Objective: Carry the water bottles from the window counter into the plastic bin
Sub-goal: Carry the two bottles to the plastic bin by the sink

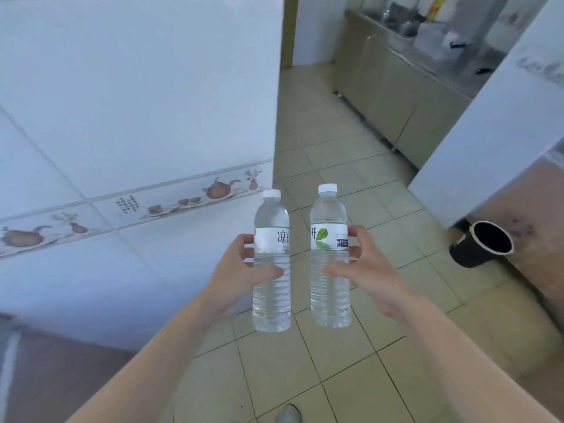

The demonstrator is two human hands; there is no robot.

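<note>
A: Room to move?
B: Tiled floor (341,355) open ahead, a corridor. White tiled wall (137,102) close on the left, its corner edge just beyond the bottles. Steel cabinets (396,96) far right, black bin (482,244) low right, well apart.
A: Bottles?
B: Left bottle (271,261) clamped mid-body in left hand (244,270), right bottle (329,257) likewise in right hand (366,270). Both upright, long axis vertical, white caps up, side by side, not touching, over the floor.
</note>
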